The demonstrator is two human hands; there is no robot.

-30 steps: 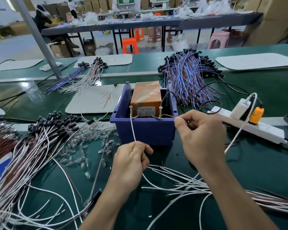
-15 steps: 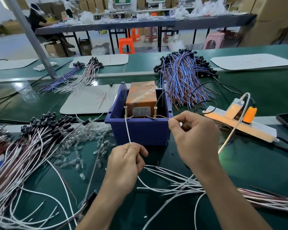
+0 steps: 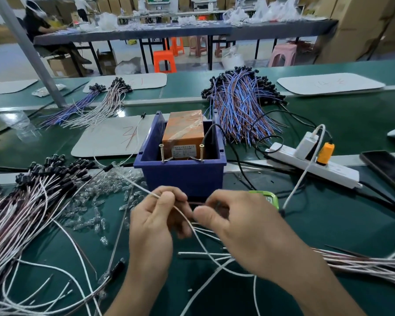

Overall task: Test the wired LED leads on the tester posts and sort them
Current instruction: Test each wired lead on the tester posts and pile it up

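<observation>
While both hands (image 3: 153, 226) (image 3: 246, 233) pinch one lead (image 3: 137, 187), two posts (image 3: 162, 153) (image 3: 201, 152) (screws) stand untouched.

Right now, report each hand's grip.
Left hand: closed, pinching the white wire.
Right hand: closed, pinching the brown wire.

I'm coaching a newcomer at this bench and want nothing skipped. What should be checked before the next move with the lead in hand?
1. Left hand grip on the white wire: ok, pinched.
2. Right hand grip on the brown wire: ok, pinched.
3. Left screw post and right screw post with no lead touching: ok.
4. Stripped tips clean: cannot tell, hidden by the fingers.
5. Tester box powered: cannot tell.
</observation>
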